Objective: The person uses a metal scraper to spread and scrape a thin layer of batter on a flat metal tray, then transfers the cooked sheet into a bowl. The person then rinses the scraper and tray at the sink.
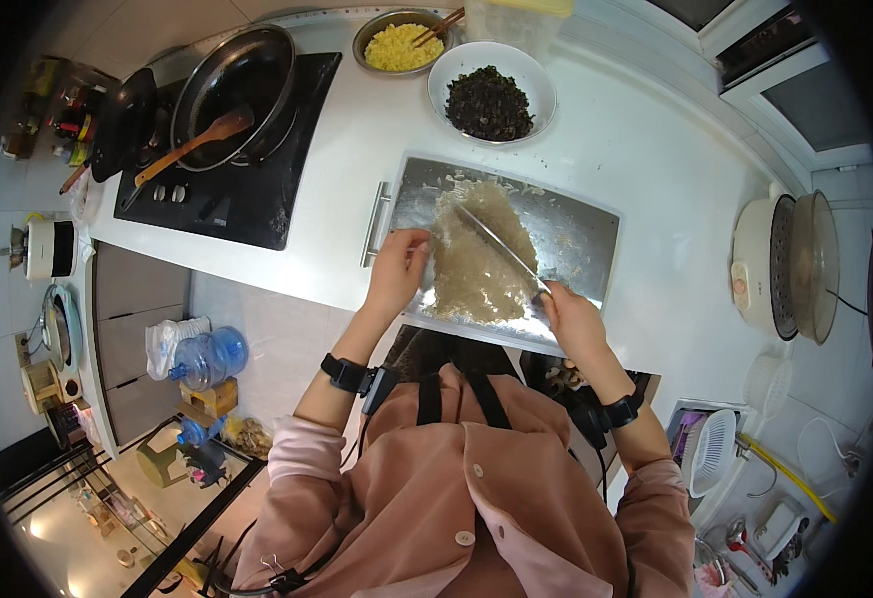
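Note:
My right hand (572, 318) grips the handle of a kitchen knife (503, 249). Its blade slants up and left across a wide heap of chopped translucent noodles (474, 269), seemingly glass noodles. Under the heap is a metal cutting board (582, 224) with small cut bits scattered over it. My left hand (400, 267) is at the heap's left edge, fingers loosely curled with a gap to the thumb, and I see nothing held in it. Whether its fingertips touch the noodles is hard to tell.
Beyond the board stand a white bowl (547, 101) of chopped dark food and a metal bowl (361, 56) of yellow crumbled food with chopsticks (440, 26). Left, a frying pan (279, 67) with a wooden spatula (197, 146) rests on the black cooktop (257, 217). An electric cooker (754, 261) stands right.

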Demonstrator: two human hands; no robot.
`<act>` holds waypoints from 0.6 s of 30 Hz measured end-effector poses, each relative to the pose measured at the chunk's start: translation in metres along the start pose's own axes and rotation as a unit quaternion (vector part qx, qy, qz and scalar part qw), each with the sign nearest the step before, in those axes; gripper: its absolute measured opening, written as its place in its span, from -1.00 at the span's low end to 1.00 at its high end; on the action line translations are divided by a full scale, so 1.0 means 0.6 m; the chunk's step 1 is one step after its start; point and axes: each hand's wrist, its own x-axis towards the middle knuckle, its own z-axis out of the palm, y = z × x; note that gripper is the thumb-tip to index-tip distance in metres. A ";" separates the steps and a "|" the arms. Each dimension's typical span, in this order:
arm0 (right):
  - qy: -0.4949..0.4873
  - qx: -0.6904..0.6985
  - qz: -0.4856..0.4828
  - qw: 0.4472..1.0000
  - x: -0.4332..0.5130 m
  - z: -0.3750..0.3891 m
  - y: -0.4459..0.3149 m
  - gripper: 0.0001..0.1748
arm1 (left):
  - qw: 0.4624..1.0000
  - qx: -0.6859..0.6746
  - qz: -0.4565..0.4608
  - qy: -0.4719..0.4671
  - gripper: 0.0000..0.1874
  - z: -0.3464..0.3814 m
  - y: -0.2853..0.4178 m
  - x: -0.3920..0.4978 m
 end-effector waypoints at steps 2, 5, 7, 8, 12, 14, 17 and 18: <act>0.017 0.006 -0.015 1.000 0.000 -0.005 0.002 -0.75 | 1.000 0.012 0.000 -0.007 -0.81 0.011 0.002 0.016; 0.049 0.027 -0.020 0.998 0.002 -0.007 -0.002 -0.76 | 0.999 0.023 0.028 0.001 -0.82 0.020 -0.002 0.044; 0.038 0.035 -0.010 0.999 0.005 -0.005 -0.006 -0.76 | 0.999 0.039 0.025 0.010 -0.83 0.024 -0.006 0.055; 0.049 0.037 -0.014 0.998 0.006 -0.004 -0.008 -0.76 | 0.999 0.037 0.027 0.011 -0.83 0.026 -0.008 0.059; 0.049 0.056 -0.004 0.997 0.003 -0.008 0.006 -0.77 | 0.999 0.042 0.021 0.020 -0.84 0.024 -0.015 0.077; 0.059 0.088 0.020 0.994 -0.017 -0.023 0.030 -0.78 | 0.999 0.039 0.008 0.025 -0.82 0.020 -0.021 0.085; 0.102 0.267 0.096 0.953 -0.036 -0.035 0.080 -0.79 | 0.999 0.038 0.002 0.021 -0.80 0.021 -0.030 0.103; 0.076 0.323 0.168 0.928 -0.051 -0.042 0.098 -0.78 | 0.998 0.055 0.018 0.015 -0.78 0.023 -0.034 0.111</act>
